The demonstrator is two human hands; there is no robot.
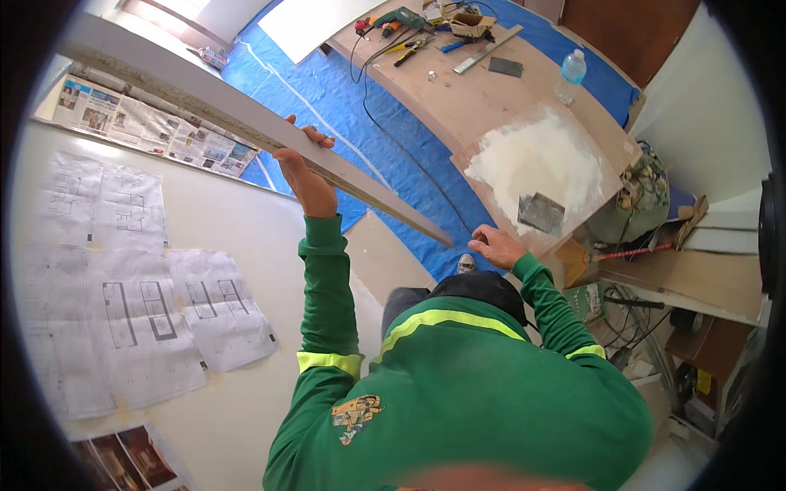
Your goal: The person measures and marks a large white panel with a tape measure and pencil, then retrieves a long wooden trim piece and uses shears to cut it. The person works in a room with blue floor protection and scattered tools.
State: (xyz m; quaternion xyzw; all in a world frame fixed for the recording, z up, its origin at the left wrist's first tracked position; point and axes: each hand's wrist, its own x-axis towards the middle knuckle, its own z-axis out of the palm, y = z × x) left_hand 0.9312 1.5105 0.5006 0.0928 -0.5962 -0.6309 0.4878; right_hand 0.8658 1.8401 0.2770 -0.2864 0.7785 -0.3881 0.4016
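A long white board with a rough, speckled edge slants from the upper left down to the middle. My left hand grips it, thumb on the near side and fingertips showing over the far side. Just right of the board's lower end, apart from it, is my right hand. Its fingers are curled in, and what they hold, if anything, is hidden. Beyond that hand, a flat metal scraper blade lies on white powder or plaster spread over the end of a brown work board.
At the work board's far end lie a green power drill, pliers and a metal straightedge. A water bottle stands right. Blue sheeting covers the floor. Drawings hang on the left panel. A broom lies right.
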